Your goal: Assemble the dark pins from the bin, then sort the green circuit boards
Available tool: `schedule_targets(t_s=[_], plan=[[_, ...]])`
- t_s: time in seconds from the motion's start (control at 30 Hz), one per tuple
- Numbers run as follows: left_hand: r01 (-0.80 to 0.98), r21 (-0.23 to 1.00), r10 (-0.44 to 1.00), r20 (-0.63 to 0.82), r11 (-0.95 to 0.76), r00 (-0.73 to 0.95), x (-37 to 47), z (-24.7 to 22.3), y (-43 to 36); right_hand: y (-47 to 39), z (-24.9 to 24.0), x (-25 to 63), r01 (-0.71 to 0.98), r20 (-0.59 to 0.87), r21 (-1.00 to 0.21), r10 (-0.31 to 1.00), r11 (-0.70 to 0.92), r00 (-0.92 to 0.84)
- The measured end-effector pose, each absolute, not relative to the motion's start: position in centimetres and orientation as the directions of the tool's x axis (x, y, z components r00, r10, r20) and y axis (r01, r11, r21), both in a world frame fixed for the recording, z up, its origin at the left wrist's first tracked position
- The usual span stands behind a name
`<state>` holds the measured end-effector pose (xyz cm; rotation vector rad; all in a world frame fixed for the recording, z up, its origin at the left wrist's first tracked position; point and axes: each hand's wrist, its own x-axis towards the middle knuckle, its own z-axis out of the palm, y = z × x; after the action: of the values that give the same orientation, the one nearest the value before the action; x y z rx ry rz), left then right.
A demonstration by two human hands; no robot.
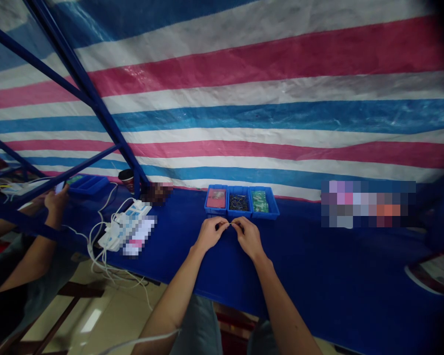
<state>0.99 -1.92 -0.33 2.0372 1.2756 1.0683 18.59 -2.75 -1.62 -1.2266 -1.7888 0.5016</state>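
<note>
My left hand (210,233) and my right hand (249,236) meet above the blue table, fingertips pinched close together. Between them runs a tiny thin, pale piece (230,224), its ends hidden in my fingers; its kind is too small to make out. Just beyond my hands stand three small blue bins side by side. The left bin (206,205) contains a pinkish-red item (216,198), partly under something clear. Dark, thin metal pieces (239,202) fill the middle one. In the right bin (273,215) lie green-and-white pieces (259,201).
White power strips (124,224) with tangled cables lie to the left, beside a blurred-out flat item (139,236). Blue metal bars (111,123) rise there. Farther left, a person's hand (55,199) holds a phone. A round container (436,271) stands at the right edge.
</note>
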Motion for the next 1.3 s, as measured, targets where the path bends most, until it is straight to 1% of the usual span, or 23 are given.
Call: schedule_targets(t_s=[0.27, 0.47, 0.6, 0.9, 1.07, 1.17, 1.3], plan=[[0.500, 0.755, 0.905, 0.348, -0.425, 0.244, 1.1, -0.3, -2.0, -3.0, -1.3, 18.6, 0.581, 0.429, -0.698, 0.894, 0.418, -0.128], [0.499, 0.743, 0.895, 0.362, -0.446, 0.261, 1.0, -0.7, -1.8, -3.0, -1.8, 18.4, 0.678, 0.393, -0.645, 0.914, 0.352, -0.102], [0.501, 0.736, 0.890, 0.368, -0.455, 0.269, 1.0, -0.8, -1.8, -2.8, -2.3, 18.5, 0.696, 0.377, -0.640, 0.922, 0.325, -0.083], [0.510, 0.718, 0.881, 0.380, -0.474, 0.283, 1.1, -0.5, -2.0, -2.5, -2.5, 18.7, 0.629, 0.369, -0.716, 0.929, 0.303, -0.026], [0.486, 0.752, 0.896, 0.366, -0.444, 0.252, 1.2, -0.5, -1.9, -2.6, -2.5, 19.0, 0.574, 0.381, -0.764, 0.924, 0.294, 0.034], [0.446, 0.794, 0.911, 0.374, -0.412, 0.176, 1.0, -0.3, -1.9, -3.2, -1.5, 19.4, 0.515, 0.410, -0.803, 0.906, 0.300, 0.111], [0.385, 0.842, 0.925, 0.357, -0.378, 0.128, 0.8, -0.2, -1.9, -3.0, 1.3, 19.7, 0.452, 0.444, -0.846, 0.843, 0.282, 0.305]])
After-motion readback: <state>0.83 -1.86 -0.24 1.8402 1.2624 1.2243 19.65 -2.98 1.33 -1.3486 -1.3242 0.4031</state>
